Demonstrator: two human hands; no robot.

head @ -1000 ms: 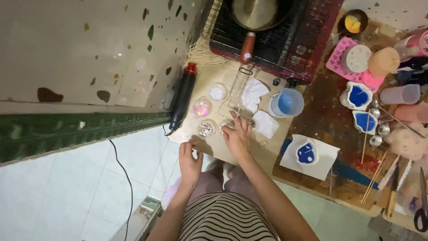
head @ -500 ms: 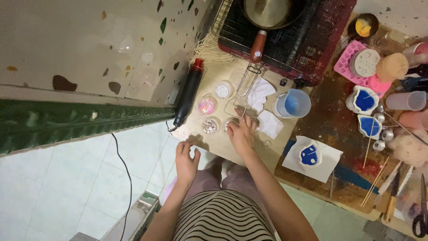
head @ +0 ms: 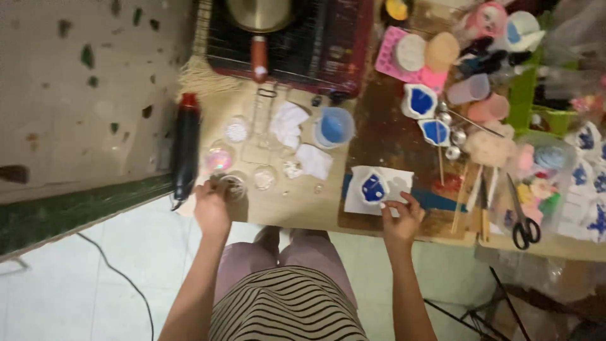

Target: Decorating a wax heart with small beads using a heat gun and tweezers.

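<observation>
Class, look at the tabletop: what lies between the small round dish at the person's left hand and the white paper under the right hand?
In the head view, between the round dish and white paper lie another small clear dish, a crumpled white tissue and bare tabletop.

The view swings to the right, so the cluttered right end of the table with the scissors (head: pixel 522 224) now shows, and less of the speckled wall is in sight. The right hand (head: pixel 400 218) no longer rests by the small round dishes in the middle; it now sits at the near edge of the white paper (head: pixel 394 183) that carries the blue-filled mould (head: pixel 373 187), fingers touching the sheet. The left hand (head: pixel 211 205), earlier hanging free off the table's edge, now reaches the small clear dish (head: pixel 232 186) beside the black heat gun (head: pixel 185 146).
</observation>
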